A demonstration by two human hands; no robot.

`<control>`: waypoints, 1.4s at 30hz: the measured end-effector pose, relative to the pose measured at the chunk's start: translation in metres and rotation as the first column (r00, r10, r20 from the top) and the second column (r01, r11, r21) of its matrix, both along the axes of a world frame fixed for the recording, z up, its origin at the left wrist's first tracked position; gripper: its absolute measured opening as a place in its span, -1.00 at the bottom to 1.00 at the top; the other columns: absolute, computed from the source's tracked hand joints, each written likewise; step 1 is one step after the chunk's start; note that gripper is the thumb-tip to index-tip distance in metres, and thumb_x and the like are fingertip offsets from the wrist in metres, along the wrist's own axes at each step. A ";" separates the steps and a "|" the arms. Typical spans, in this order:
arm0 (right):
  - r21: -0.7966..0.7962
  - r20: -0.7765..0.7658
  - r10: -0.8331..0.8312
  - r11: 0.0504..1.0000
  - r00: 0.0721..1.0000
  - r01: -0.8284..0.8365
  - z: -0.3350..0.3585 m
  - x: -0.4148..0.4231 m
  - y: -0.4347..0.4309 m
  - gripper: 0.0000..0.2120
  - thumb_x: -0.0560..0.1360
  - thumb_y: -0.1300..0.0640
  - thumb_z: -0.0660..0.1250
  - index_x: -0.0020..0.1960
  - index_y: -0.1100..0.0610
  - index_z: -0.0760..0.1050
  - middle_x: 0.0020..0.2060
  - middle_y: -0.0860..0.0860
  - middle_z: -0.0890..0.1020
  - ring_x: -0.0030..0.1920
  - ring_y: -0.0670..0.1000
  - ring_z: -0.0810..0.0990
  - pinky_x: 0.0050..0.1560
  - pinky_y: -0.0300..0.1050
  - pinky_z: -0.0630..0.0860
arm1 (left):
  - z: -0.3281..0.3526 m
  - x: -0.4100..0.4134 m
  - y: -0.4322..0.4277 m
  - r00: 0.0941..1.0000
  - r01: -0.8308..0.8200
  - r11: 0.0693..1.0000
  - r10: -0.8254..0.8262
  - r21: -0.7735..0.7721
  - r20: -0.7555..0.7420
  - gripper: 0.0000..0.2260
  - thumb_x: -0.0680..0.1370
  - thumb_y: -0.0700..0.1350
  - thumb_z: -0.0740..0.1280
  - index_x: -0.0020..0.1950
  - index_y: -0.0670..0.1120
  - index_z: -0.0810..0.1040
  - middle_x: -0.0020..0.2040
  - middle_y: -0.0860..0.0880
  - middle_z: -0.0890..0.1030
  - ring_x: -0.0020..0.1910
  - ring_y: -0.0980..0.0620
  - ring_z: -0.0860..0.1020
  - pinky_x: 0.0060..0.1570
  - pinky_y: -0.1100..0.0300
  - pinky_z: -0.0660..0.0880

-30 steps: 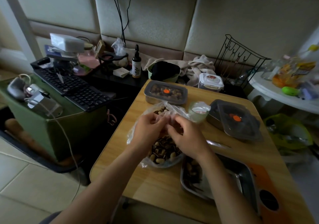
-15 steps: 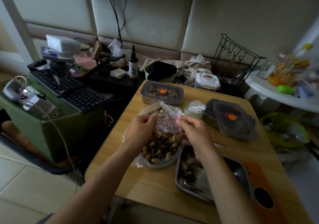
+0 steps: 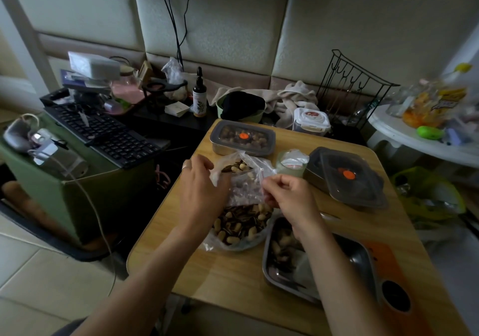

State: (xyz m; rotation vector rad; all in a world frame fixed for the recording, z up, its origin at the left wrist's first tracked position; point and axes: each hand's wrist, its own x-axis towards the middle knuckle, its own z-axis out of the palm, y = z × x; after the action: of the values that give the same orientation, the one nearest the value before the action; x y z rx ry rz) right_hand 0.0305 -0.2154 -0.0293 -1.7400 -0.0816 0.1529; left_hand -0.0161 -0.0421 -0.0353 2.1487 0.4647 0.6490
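A clear plastic bag (image 3: 245,189) of peanuts and striped sunflower seeds (image 3: 241,223) lies on the wooden table (image 3: 233,276). My left hand (image 3: 201,188) pinches the bag's left edge near its mouth. On the other side, my right hand (image 3: 287,195) pinches the right edge, fingers curled. The plastic is stretched between the two hands above the nuts. A steel tray (image 3: 360,255) holding a few nuts and shells sits under my right forearm.
A lidded steel box of nuts (image 3: 242,138) stands at the table's far side, a dark lidded box (image 3: 347,177) at the right, a small green cup (image 3: 290,166) between them. A keyboard (image 3: 103,133) lies on a green box to the left. A round hole (image 3: 395,295) marks the table's near right corner.
Both hands have drawn apart a little, spreading the bag's mouth wider. More of the nuts inside now show between them.
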 end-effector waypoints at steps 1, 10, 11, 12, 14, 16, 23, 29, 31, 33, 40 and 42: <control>-0.011 0.018 -0.008 1.000 1.000 0.008 0.000 0.000 0.002 -0.89 0.58 0.18 0.45 -0.11 0.18 0.69 -0.29 0.05 0.71 -0.32 -0.11 0.63 -0.24 -0.22 0.59 | 0.001 0.000 0.000 0.998 0.005 0.999 -0.007 0.043 0.058 -0.76 0.52 -0.06 0.48 0.00 -0.01 0.43 -0.03 0.06 0.45 -0.09 0.10 0.41 -0.21 0.39 0.29; -0.120 0.157 0.183 0.979 0.970 -0.166 -0.003 -0.001 0.008 -0.96 0.57 0.14 0.48 -0.06 0.07 0.69 -0.26 -0.05 0.73 -0.24 -0.14 0.67 -0.19 -0.26 0.55 | 0.002 -0.001 -0.016 0.941 0.339 0.940 -0.339 0.046 -0.018 -0.80 0.61 0.09 0.36 -0.12 0.03 0.64 -0.32 0.10 0.61 -0.38 0.19 0.51 -0.40 0.35 0.36; -0.133 0.172 0.203 0.974 0.964 -0.181 -0.003 -0.001 0.008 -0.95 0.57 0.14 0.48 -0.06 0.07 0.70 -0.26 -0.05 0.73 -0.23 -0.15 0.68 -0.18 -0.28 0.56 | 0.001 -0.001 -0.015 0.945 0.328 0.944 -0.327 0.036 -0.032 -0.80 0.62 0.07 0.36 -0.13 0.02 0.65 -0.31 0.09 0.62 -0.37 0.18 0.53 -0.40 0.32 0.39; -0.147 0.181 0.216 0.971 0.960 -0.191 -0.003 -0.002 0.009 -0.95 0.57 0.15 0.47 -0.07 0.07 0.70 -0.26 -0.05 0.74 -0.23 -0.15 0.69 -0.16 -0.28 0.56 | 0.001 0.000 -0.014 0.949 0.313 0.949 -0.312 0.027 -0.046 -0.80 0.63 0.04 0.36 -0.14 0.02 0.66 -0.31 0.08 0.63 -0.36 0.17 0.56 -0.41 0.29 0.43; -0.174 0.184 0.216 0.967 0.959 -0.185 -0.004 -0.003 0.011 -0.93 0.58 0.16 0.47 -0.08 0.07 0.70 -0.26 -0.04 0.74 -0.23 -0.14 0.69 -0.15 -0.23 0.58 | 0.001 0.000 -0.011 0.954 0.294 0.956 -0.292 0.011 -0.072 -0.80 0.63 -0.02 0.36 -0.15 0.00 0.68 -0.33 0.08 0.65 -0.37 0.20 0.59 -0.43 0.37 0.41; -0.225 0.199 0.185 0.964 0.962 -0.139 -0.007 -0.002 0.011 -0.91 0.58 0.16 0.46 -0.10 0.04 0.69 -0.24 -0.05 0.73 -0.19 -0.10 0.69 -0.10 -0.13 0.64 | 0.000 -0.001 -0.010 0.956 0.281 0.960 -0.278 0.015 -0.097 -0.79 0.63 -0.05 0.36 -0.17 -0.02 0.70 -0.35 0.08 0.65 -0.40 0.21 0.59 -0.44 0.37 0.44; -0.395 0.378 0.164 0.919 0.911 -0.001 -0.004 -0.004 0.011 -0.94 0.58 0.13 0.44 -0.08 0.04 0.62 -0.24 -0.12 0.66 -0.19 -0.21 0.62 -0.25 -0.41 0.49 | -0.004 -0.001 -0.012 0.971 0.236 0.961 -0.227 0.144 -0.077 -0.80 0.56 -0.11 0.39 -0.27 -0.06 0.63 -0.40 0.06 0.58 -0.44 0.14 0.51 -0.44 0.36 0.40; -0.524 0.431 0.315 0.850 0.846 -0.050 -0.003 -0.010 0.015 -0.90 0.59 0.06 0.43 0.06 0.05 0.56 -0.10 -0.14 0.66 -0.11 -0.20 0.64 -0.13 -0.26 0.63 | -0.006 0.001 -0.009 0.976 0.215 0.933 -0.203 0.289 -0.072 -0.79 0.55 -0.02 0.36 -0.28 -0.02 0.56 -0.39 0.09 0.53 -0.40 0.14 0.50 -0.39 0.18 0.51; -0.544 0.472 0.283 0.839 0.835 0.023 -0.002 -0.009 0.015 -0.93 0.60 0.08 0.42 0.03 0.07 0.58 -0.13 -0.12 0.66 -0.16 -0.20 0.63 -0.16 -0.25 0.62 | -0.007 0.001 -0.007 0.978 0.209 0.905 -0.194 0.370 -0.077 -0.80 0.54 -0.01 0.35 -0.28 0.00 0.52 -0.39 0.10 0.50 -0.41 0.15 0.47 -0.42 0.16 0.48; -0.548 0.497 0.249 0.833 0.831 0.078 -0.001 -0.009 0.015 -0.97 0.60 0.17 0.41 0.00 0.08 0.64 -0.18 -0.11 0.67 -0.23 -0.23 0.60 -0.21 -0.31 0.59 | -0.008 0.000 -0.008 0.968 0.249 0.878 -0.236 0.409 -0.084 -0.80 0.55 0.02 0.31 -0.24 0.00 0.53 -0.36 0.11 0.51 -0.40 0.16 0.47 -0.41 0.20 0.45; -0.367 0.356 0.144 0.930 0.923 -0.003 0.002 -0.008 0.011 -0.81 0.63 0.22 0.34 -0.04 -0.02 0.66 -0.25 -0.24 0.64 -0.22 -0.39 0.61 -0.28 -0.49 0.45 | -0.006 0.000 -0.007 0.916 0.390 0.823 -0.394 0.413 -0.079 -0.37 0.44 0.23 0.22 0.46 0.01 0.35 0.31 0.01 0.43 0.28 0.01 0.42 0.23 0.08 0.44; -0.296 0.302 0.136 0.954 0.943 -0.043 0.002 -0.007 0.011 -0.78 0.63 0.20 0.34 -0.07 -0.08 0.64 -0.25 -0.18 0.70 -0.21 -0.29 0.66 -0.27 -0.41 0.53 | -0.009 -0.001 -0.007 0.883 0.456 0.765 -0.452 0.455 -0.125 -0.26 0.44 0.20 0.31 0.57 0.00 0.22 0.43 0.01 0.34 0.43 -0.01 0.31 0.39 0.04 0.28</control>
State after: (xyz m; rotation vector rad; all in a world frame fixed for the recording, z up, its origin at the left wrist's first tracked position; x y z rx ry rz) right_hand 0.0233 -0.2046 -0.0274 -2.0406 -0.3956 -0.0567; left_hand -0.0175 -0.0493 -0.0443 2.5940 -0.2569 0.5039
